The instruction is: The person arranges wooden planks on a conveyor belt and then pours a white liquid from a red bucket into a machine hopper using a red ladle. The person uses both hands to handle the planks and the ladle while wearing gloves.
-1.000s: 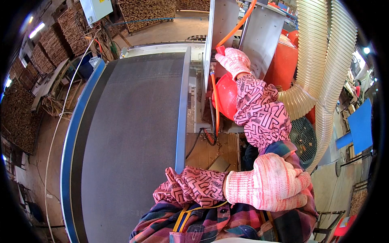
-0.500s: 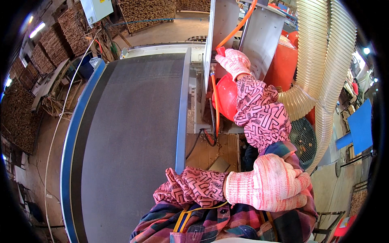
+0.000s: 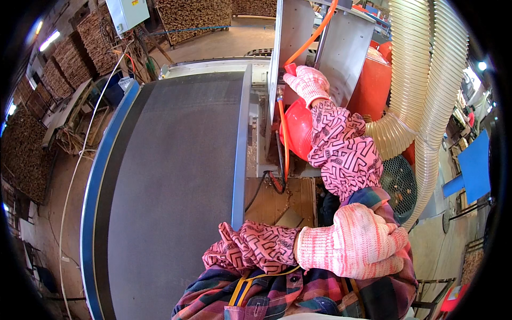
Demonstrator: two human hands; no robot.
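My right hand (image 3: 309,84), in a pink-and-white knitted glove, is closed around a short red fitting (image 3: 290,69) beside an orange hose (image 3: 313,38). Only the fitting's end shows past the fingers. Below that hand is a red rounded piece (image 3: 296,128), partly hidden by my pink patterned sleeve (image 3: 349,160). My left hand (image 3: 356,242), gloved the same way, lies across my body against my right upper arm. Its fingers are curled, and whatever may be inside them is hidden. To the left runs a wide dark conveyor belt (image 3: 173,176) with a blue side rail (image 3: 241,160).
Metal panels (image 3: 341,58) stand around my right hand. Two ribbed clear ducts (image 3: 413,69) hang on the right, above a round mesh guard (image 3: 400,184). A second orange hose (image 3: 284,133) and dark cables hang beside the belt. Stacked wood (image 3: 194,18) stands at the back.
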